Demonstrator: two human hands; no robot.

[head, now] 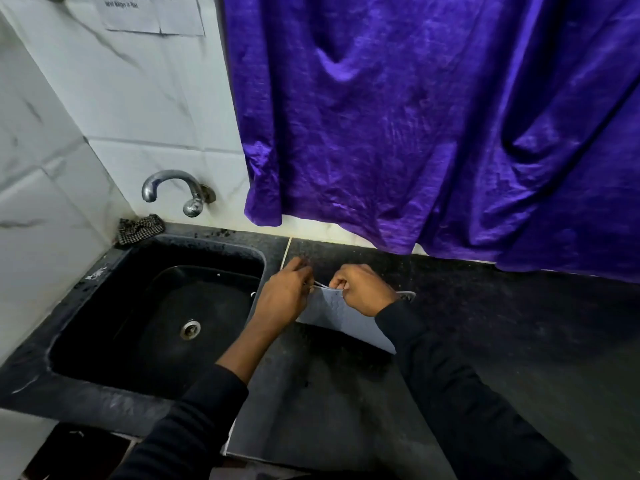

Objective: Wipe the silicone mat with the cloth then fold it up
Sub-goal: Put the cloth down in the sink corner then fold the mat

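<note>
A pale grey silicone mat [341, 315] lies on the dark counter just right of the sink, its far edge lifted off the surface. My left hand [284, 296] pinches that raised edge at its left end. My right hand [362, 289] grips the same edge a little to the right, fingers curled over it. The mat's right end [406, 295] sticks out beyond my right hand. A black-and-white checked cloth [138, 227] lies bunched in the back left corner behind the sink, away from both hands.
A black sink [86, 327] with a metal drain [189, 329] sits to the left, under a chrome tap [173, 190]. A purple curtain [433, 126] hangs over the counter's back edge. The dark counter [519, 341] stretches right. A paper note [152, 12] is stuck on the tiled wall.
</note>
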